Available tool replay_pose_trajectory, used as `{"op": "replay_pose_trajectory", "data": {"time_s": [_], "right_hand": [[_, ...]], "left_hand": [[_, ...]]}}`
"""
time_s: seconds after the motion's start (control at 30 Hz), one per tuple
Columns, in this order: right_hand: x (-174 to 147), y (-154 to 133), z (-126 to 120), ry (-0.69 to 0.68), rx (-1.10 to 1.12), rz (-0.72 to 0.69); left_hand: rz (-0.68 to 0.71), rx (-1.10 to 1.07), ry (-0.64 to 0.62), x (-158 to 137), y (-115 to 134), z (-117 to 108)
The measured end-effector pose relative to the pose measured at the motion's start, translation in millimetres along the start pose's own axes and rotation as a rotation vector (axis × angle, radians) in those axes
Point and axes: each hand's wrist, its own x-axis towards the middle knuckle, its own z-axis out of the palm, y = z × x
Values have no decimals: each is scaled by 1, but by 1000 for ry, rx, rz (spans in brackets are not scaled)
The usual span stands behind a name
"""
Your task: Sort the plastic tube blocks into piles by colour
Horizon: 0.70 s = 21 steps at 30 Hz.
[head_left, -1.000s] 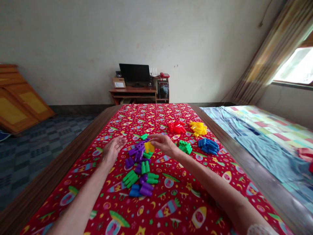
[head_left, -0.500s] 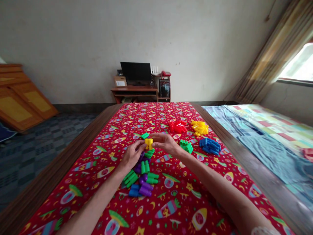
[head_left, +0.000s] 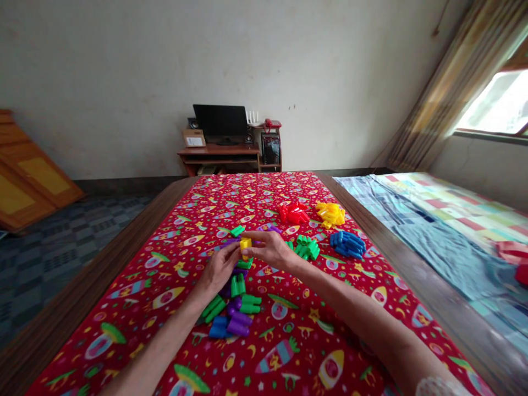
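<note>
A small yellow block is held above the red patterned cloth between the fingertips of both my hands. My left hand grips it from the left, my right hand from the right. Just below and in front of my hands lies a mixed heap of green, purple and blue blocks. A single green block lies just beyond my fingers.
Sorted piles lie further out: red, yellow, green and blue. The table's wooden edge runs along both sides. A bed with a striped sheet is at the right, a desk with a monitor at the back wall.
My left hand moved in from the left and joined my right hand on the yellow block, which rose off the heap. Both hands now hold it slightly nearer to me.
</note>
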Motion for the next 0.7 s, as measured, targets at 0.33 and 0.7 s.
{"op": "replay_pose_trajectory", "data": {"time_s": [0.33, 0.7], "right_hand": [[0, -17, -88, 446, -655, -112], [-28, 23, -174, 392, -1244, 538]], "left_hand": [[78, 50, 57, 0, -7, -1], [86, 103, 159, 2, -21, -10]]}}
